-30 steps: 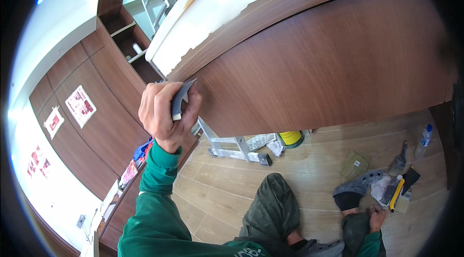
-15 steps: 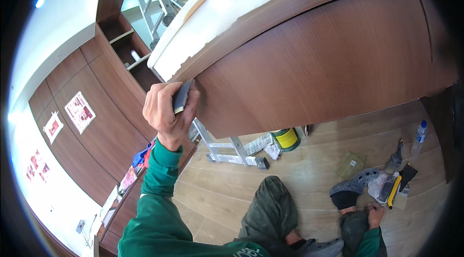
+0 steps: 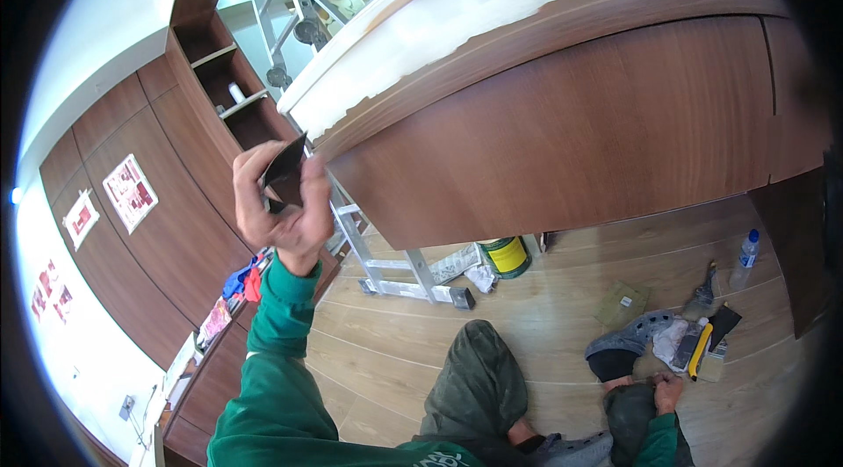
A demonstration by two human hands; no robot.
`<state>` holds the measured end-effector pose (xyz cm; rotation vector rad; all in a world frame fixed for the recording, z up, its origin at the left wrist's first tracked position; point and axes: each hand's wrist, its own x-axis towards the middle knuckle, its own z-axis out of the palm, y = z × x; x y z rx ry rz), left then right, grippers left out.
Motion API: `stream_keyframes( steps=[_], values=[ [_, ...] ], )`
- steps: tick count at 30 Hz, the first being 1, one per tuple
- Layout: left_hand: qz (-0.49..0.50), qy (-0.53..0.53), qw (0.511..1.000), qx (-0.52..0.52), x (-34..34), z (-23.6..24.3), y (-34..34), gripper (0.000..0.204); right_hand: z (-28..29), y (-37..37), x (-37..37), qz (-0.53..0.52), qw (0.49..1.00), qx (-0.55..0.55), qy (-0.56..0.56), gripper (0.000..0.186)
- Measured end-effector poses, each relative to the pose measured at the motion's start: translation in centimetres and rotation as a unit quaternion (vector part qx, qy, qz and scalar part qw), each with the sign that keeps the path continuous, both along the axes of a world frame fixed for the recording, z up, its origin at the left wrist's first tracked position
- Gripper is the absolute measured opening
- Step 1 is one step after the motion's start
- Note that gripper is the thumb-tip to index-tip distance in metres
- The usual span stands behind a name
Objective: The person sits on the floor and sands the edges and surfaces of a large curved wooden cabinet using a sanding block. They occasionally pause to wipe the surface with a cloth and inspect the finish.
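My left hand (image 3: 303, 225) is raised just left of the brown wood-grain panel's near-left corner, apart from it. Between thumb and fingers it grips a bent dark sheet of sandpaper (image 3: 288, 170). The panel (image 3: 562, 133) belongs to a cabinet or counter, with a ragged-edged white covering (image 3: 457, 32) along its top. My right hand (image 3: 669, 392) rests low at my bent leg, its fingers curled; whatever they may hold is hidden.
On the floor lie a yellow-handled cutter (image 3: 700, 351), a brush (image 3: 702, 291), a dark sheet (image 3: 724, 322) and a greenish square (image 3: 623, 302). A water bottle (image 3: 745, 260) stands farther right. A yellow-and-green can (image 3: 507, 258) and an aluminium ladder (image 3: 421, 278) stand beyond the panel.
My left hand has come off the panel's corner, moving left with the sandpaper, which now shows more of its dark face. My right hand stays at the leg while the whole view shifts slightly.
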<state>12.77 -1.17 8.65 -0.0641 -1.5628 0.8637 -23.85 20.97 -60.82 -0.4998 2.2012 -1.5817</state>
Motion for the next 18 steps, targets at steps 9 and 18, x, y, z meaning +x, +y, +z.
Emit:
stream_keyframes(
  steps=[9,18],
  values=[
    [0.065,0.027,0.997,0.017,-2.8,0.6,0.4,0.06,0.9,-0.6,0.0,-0.045,0.999,-0.025,0.019,0.022],
    [0.027,0.015,0.997,0.076,7.5,-6.0,-0.7,0.03,7.9,-1.2,0.6,-0.15,0.982,-0.068,0.096,0.016]
  ],
)
